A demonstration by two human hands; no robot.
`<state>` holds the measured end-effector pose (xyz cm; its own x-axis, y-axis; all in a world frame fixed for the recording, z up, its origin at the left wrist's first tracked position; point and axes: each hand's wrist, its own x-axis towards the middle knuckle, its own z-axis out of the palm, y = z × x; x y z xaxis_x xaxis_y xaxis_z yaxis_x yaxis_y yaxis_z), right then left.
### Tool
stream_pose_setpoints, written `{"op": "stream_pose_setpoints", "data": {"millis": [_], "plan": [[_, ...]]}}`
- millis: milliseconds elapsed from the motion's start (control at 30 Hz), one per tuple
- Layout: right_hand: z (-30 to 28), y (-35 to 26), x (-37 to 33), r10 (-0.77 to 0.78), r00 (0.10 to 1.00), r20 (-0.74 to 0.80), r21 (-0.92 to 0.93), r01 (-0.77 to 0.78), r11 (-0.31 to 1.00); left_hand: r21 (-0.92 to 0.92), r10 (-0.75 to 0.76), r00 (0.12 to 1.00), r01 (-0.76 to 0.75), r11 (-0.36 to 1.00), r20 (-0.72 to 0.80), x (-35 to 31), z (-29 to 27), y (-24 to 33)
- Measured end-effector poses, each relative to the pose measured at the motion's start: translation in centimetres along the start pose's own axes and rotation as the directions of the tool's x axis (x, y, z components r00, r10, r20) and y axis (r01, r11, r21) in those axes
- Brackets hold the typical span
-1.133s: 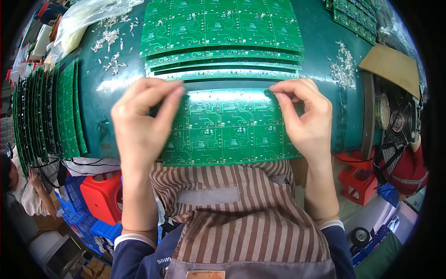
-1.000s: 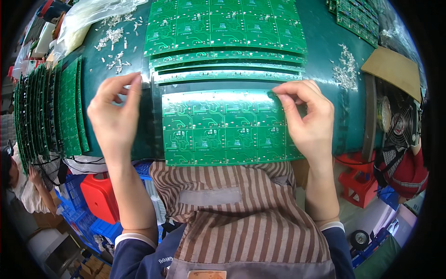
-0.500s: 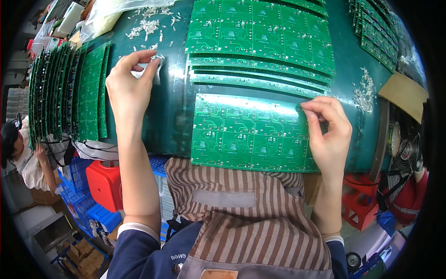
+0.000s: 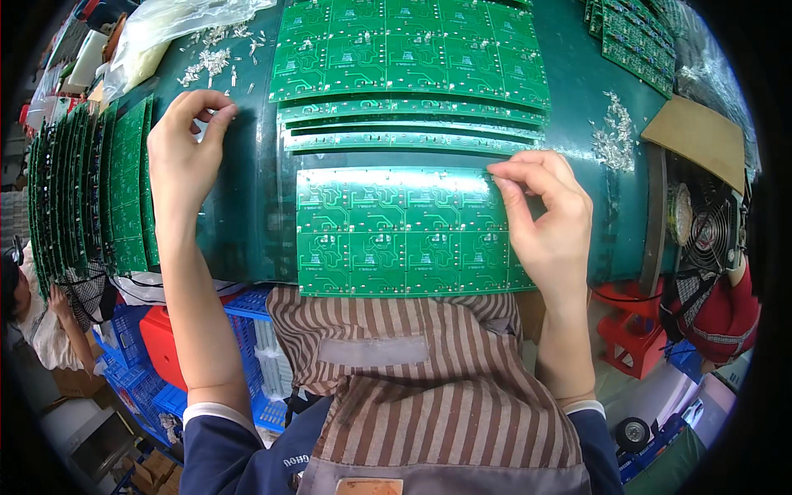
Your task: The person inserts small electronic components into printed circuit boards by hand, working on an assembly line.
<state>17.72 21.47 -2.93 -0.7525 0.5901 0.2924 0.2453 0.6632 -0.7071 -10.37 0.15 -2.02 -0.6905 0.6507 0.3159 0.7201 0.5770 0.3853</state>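
At far left on the tabletop (image 4: pixel 247 239), upright row of green boards (image 4: pixel 125 194). Next, left hand (image 4: pixel 180 153), near loose clear parts (image 4: pixel 208 62), fingers brought together; cannot tell whether grasping a part. At centre, flat before a layered stack (image 4: pixel 404 54), single board (image 4: pixel 388 235). At board's upper edge, toward the right, right hand (image 4: pixel 563 216), fingers pinched; cannot tell on what. Farther right, second heap of parts (image 4: pixel 615 140).

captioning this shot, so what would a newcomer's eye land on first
Probably the shiny green circuit board, front centre, with the right hand at its right end. Just beyond it, more green boards overlap in a stack. Small pale parts lie heaped at upper left and upper right.
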Motion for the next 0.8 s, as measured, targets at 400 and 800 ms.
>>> {"op": "stream_pose_setpoints", "data": {"millis": [400,800], "plan": [[-0.5,-0.1,-0.3,-0.13,0.991,0.023,-0.047,0.131,0.99,-0.526,-0.126,0.988,0.155,0.836,0.091,-5.7,-0.4,6.8],[-3.5,1.5,0.8,-0.035,0.999,-0.007,-0.036,0.035,0.999,-0.255,0.217,0.976,-0.207,0.945,0.013,-7.6,2.0,10.3]]}}
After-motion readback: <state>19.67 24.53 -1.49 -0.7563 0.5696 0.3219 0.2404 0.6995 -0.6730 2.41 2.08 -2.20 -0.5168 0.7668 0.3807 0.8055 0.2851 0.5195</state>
